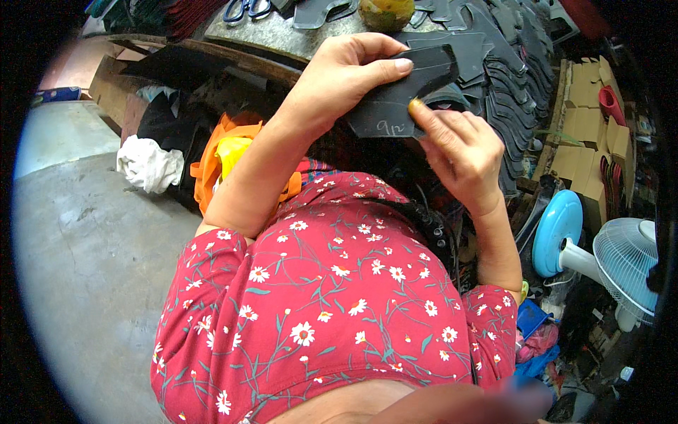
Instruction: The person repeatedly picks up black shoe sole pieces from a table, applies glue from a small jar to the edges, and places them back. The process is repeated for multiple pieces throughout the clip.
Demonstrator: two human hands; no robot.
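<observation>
My left hand (346, 74) grips a flat black cut piece (385, 109), its thumb pressed on top and its fingers partly hidden beneath. The piece looks like leather or a similar sheet, with a bent, angular outline and pale handwritten marks near its lower edge. At the right side of the piece is my right hand (466, 152), fingers curled, its yellow-stained index fingertip against the edge. Its thumb is mostly hidden. Just beyond, many similar black pieces (508, 116) lie in overlapping rows on the work table (275, 35).
A round yellowish pot (385, 13) and dark-handled scissors (247, 8) lie at the table's far side. Left of me are an orange bag (208, 166) and a white cloth (150, 164). A blue and white fan (625, 258) stands at right, near cardboard boxes (583, 120).
</observation>
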